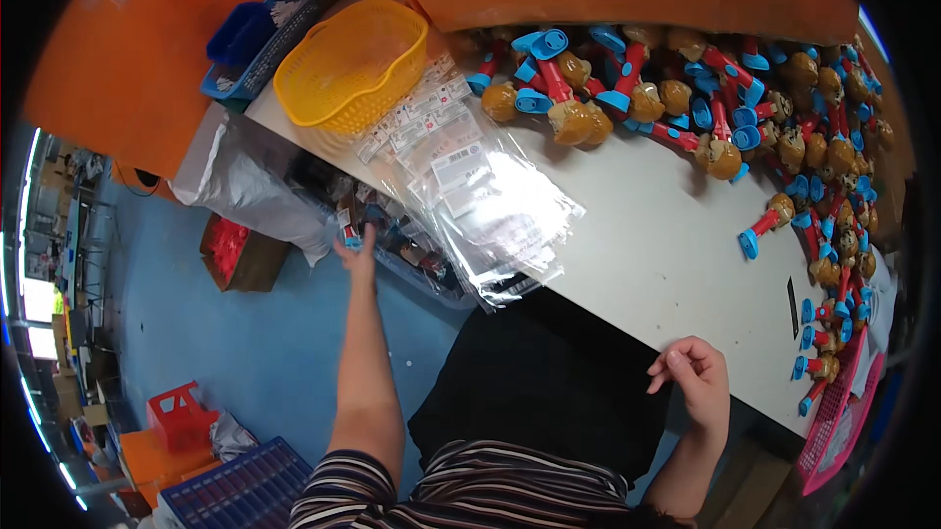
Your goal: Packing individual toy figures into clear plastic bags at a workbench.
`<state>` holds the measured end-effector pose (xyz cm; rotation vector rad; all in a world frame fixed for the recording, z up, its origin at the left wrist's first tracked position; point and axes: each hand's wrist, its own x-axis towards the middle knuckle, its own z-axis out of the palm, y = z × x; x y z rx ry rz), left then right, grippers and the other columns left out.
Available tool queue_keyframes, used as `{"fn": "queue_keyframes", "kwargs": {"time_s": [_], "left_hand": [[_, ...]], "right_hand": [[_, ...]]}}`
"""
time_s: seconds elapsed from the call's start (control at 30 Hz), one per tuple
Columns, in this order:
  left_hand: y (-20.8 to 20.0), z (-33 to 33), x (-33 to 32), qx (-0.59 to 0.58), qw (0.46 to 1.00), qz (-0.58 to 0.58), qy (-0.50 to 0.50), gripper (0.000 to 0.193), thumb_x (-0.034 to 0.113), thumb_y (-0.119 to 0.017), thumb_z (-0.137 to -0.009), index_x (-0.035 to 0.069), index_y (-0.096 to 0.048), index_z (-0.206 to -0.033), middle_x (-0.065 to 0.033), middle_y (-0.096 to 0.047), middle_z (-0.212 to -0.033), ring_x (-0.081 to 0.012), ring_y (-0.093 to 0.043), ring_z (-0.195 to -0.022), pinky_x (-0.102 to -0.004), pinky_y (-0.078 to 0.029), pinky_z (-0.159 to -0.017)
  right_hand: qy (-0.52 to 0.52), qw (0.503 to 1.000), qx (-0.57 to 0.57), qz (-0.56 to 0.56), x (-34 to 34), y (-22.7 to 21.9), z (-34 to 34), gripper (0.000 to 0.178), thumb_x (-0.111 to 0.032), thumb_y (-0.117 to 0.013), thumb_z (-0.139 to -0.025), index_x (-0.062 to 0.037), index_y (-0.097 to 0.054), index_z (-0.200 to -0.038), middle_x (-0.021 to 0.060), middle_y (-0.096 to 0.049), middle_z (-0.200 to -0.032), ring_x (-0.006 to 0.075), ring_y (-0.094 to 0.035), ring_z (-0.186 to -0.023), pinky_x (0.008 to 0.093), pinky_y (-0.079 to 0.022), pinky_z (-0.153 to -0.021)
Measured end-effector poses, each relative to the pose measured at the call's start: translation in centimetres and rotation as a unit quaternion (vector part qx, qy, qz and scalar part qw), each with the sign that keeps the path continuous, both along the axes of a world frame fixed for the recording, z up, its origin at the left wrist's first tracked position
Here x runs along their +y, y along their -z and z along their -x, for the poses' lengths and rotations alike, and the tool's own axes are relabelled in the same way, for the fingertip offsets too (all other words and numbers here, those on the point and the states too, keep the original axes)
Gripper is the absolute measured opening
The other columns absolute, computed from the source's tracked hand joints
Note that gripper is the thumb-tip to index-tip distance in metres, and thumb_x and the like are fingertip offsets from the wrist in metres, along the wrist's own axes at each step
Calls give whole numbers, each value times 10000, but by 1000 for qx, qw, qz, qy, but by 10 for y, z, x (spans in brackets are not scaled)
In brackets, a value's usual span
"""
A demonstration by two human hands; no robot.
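Observation:
My left hand [355, 252] reaches over a bin beside the table, its thumb and fingers spread. Just past its fingertips is a small bagged toy [350, 234] with a blue end; no firm grip on it shows. More bagged toys [421, 259] lie in the lined bin, partly hidden under clear plastic bags. My right hand [694, 377] hovers at the table's front edge, fingers loosely curled and nothing visible in them. A stack of clear printed bags [490, 196] lies on the white table [647, 254], overhanging its edge.
Many toys [720, 151] with brown heads, red bodies and blue ends are heaped along the table's back and right. A yellow basket [353, 63] and blue baskets [240, 34] stand at the back left. On the floor is a carton [260, 264] of red pieces; a pink basket [833, 421] hangs right.

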<state>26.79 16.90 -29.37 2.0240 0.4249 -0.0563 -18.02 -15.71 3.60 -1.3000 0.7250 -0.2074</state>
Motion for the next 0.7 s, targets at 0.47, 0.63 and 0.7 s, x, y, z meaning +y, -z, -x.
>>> {"fn": "queue_keyframes", "kwargs": {"time_s": [0.47, 0.63, 0.7], "left_hand": [[20, -140, -81, 40, 862, 471, 183, 726, 568, -376, -976, 67, -284, -1493, -121, -354, -1507, -356, -386, -1343, -513, -333, -1089], [-63, -122, -24, -40, 770, 624, 126, 519, 428, -417, -1028, 59, -435, -1393, -130, -541, -1338, -247, -517, -1229, -399, -416, -1046], [-156, -55, -60, -201, 948, 241, 57, 320, 233, -547, -999, 5, -525, -1222, -153, -625, -1178, -200, -612, -1063, -333, -494, -940]], "right_hand": [[146, 984, 89, 59, 19, 3, -18, 185, -123, -555, -976, 31, -591, -880, 76, -583, -620, 135, -581, -478, 227, -470, -392], [158, 977, 125, 71, 18, 7, -30, 186, -116, -560, -969, 24, -591, -850, 64, -575, -592, 115, -553, -448, 224, -431, -363], [191, 966, 148, 87, 20, 2, -20, 189, -117, -566, -967, 21, -590, -840, 59, -570, -581, 109, -545, -439, 224, -424, -358]]}}
